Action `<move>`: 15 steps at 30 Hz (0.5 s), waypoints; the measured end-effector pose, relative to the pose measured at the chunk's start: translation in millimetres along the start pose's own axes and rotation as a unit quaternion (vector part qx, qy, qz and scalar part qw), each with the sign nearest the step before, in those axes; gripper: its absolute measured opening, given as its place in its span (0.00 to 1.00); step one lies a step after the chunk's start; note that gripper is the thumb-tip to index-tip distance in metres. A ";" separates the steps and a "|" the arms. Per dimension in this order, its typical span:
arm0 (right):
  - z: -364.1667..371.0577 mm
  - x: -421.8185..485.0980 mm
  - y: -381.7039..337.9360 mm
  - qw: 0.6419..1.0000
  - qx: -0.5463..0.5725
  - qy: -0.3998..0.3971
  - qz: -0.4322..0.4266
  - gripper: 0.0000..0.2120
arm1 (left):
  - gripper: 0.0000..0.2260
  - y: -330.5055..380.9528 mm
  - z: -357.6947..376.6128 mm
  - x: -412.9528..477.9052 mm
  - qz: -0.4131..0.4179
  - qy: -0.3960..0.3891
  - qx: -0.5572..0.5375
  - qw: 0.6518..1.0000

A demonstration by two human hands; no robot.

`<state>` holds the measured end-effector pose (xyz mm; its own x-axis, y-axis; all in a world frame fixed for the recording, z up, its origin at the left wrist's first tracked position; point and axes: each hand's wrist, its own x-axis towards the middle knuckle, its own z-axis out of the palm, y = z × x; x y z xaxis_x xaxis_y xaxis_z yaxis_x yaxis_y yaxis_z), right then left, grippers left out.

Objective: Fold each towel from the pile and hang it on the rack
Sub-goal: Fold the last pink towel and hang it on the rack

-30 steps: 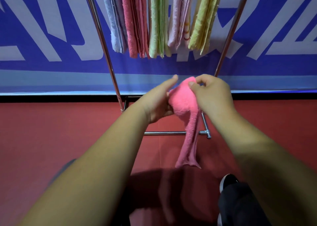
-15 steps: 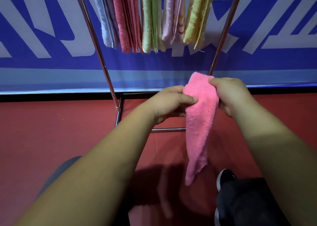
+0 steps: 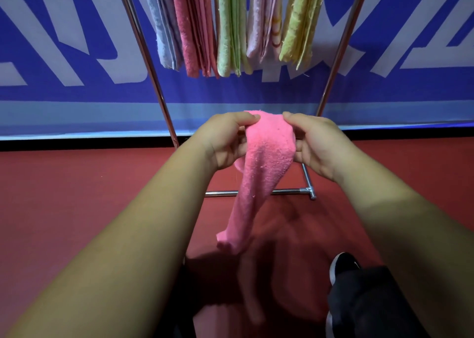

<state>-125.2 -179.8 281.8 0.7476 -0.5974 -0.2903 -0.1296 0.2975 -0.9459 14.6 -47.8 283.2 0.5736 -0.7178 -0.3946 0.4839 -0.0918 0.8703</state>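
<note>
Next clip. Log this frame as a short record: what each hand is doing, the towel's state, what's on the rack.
held item: bright pink terry towel, bunched, hanging down between the hands
left hand: pinches the towel's top edge
right hand: pinches the top edge opposite
rack: chrome tube rack, beyond the hands
on rack: light blue towel, rose pink towel, green towel, pale pink towel, yellow-green towel, folded, side by side
floor: red floor, black shoe lower right
status: held towel not yet hung
</note>
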 end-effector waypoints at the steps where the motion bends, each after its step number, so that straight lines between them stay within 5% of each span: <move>1: 2.2 -0.1 -0.2 1.000 0.009 -0.004 -0.010 0.16 | 0.18 0.8 -3.1 0.2 -0.007 -0.009 -0.013 1.000; 9: 11.2 2.7 4.9 0.989 -0.093 0.031 -0.109 0.11 | 0.09 -4.5 -12.0 5.9 -0.051 0.010 -0.075 0.996; 15: 6.1 7.1 5.9 0.979 -0.119 0.108 -0.127 0.12 | 0.17 -20.9 7.3 -3.6 -0.097 -0.035 0.099 0.990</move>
<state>-116.6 -177.7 275.0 0.6241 -0.7803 -0.0404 -0.1235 -0.0474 -0.9912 -2.4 -48.4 268.5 0.4321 -0.7192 -0.5441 0.4373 -0.3606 0.8239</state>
